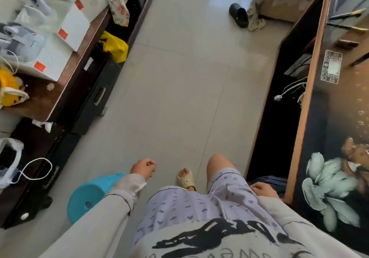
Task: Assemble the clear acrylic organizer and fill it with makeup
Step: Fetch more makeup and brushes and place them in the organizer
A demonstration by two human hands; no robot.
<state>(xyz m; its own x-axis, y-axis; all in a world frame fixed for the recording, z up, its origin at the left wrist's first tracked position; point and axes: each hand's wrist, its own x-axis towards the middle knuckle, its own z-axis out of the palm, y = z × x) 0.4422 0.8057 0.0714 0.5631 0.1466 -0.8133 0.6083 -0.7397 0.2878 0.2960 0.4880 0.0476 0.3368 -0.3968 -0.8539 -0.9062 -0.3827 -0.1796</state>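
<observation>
I am standing on a pale tiled floor between two pieces of furniture. My left hand (143, 168) hangs in front of me with the fingers loosely curled and nothing in it. My right hand (263, 189) rests beside my right thigh, partly hidden by my sleeve and shorts, and seems to hold nothing. No clear acrylic organizer or makeup can be made out in this view. Several white boxes with red labels (65, 29) lie on the low cabinet at the left.
A dark low cabinet (60, 97) with drawers runs along the left, carrying bags and a yellow toy (10, 89). A turquoise stool (89, 195) stands by my left leg. A dark glossy table (339, 117) borders the right. Black slippers (238, 14) lie on the floor ahead.
</observation>
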